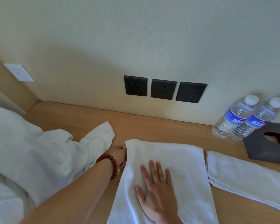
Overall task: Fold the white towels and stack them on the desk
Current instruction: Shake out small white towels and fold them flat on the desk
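1. I see a white towel [176,167] lying spread on the wooden table [152,126], running from mid-table to the near edge.
2. My right hand [157,191] lies flat on this towel, fingers straight and slightly spread, pressing it down.
3. My left hand [120,155], with a red bead bracelet [111,165] at the wrist, grips the towel's far-left corner; the fingertips are hidden behind the cloth.
4. A second towel [246,177], folded, lies just right of the first, apart from it.
5. A heap of white cloth [39,151] sits at the left.
6. Two water bottles [244,118] stand far right, touching a grey tissue box [265,147].
7. Three black sockets [163,89] are on the wall behind.
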A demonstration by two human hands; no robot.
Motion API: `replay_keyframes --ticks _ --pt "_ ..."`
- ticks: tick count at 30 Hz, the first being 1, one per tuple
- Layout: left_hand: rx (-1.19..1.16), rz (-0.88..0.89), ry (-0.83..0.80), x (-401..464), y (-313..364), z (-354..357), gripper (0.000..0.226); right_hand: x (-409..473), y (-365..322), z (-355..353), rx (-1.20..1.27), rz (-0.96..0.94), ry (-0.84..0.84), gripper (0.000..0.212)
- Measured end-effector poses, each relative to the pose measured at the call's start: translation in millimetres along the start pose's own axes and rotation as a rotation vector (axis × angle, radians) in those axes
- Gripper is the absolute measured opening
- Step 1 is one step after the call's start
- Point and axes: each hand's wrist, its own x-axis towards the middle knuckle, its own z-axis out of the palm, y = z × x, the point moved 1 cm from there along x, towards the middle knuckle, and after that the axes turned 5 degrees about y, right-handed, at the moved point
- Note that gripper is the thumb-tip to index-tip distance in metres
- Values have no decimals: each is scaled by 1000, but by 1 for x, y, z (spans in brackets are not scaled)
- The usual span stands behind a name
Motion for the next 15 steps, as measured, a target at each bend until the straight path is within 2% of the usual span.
replay_keyframes --ticks 2,6,9,11,15 --pt "178 127 30 -4 3 -9 37 0 0 -1 -1 3 1 70" --pt "438 369 224 -1 5 -27 33 -1 0 0 -3 -20 -14 70" --pt "640 571 258 2 9 -27 32 0 -2 -2 -1 -19 -25 71" --pt "653 612 274 8 17 -26 32 1 -3 -4 -6 -7 -38 72" --pt "566 523 251 20 22 -21 30 3 -3 -4 -19 10 -71 77"
